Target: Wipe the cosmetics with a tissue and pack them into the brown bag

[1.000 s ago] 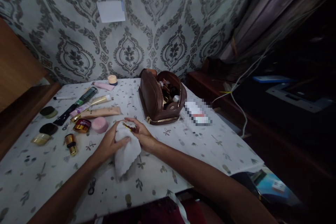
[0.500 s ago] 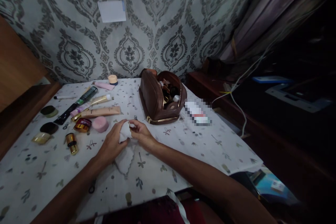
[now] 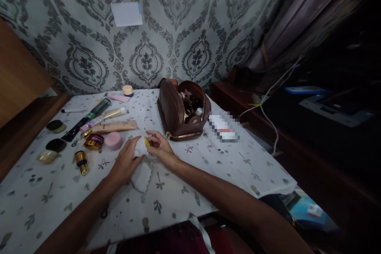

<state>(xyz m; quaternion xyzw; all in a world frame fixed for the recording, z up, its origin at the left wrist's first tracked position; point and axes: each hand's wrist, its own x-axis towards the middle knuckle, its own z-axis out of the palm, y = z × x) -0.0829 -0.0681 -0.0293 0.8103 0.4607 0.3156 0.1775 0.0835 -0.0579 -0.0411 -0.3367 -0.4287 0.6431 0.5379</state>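
My left hand is closed on a white cloth, whose lower end hangs down onto the patterned tablecloth. Against the bunched cloth, my right hand pinches a small yellow item, mostly hidden by fingers and cloth. Left of the hands lie a pink jar, a dark red jar with a gold base and a gold bottle with a black band. Behind my right hand stands an open brown bag with small items inside.
Several tubes, including a beige one, lie at the left back near a small jar. A blurred-out white packet is right of the bag. White cables hang beyond the table's right edge.
The fingers of my right hand have shifted and spread slightly at the cloth. More of the small item's yellow surface shows between my hands.
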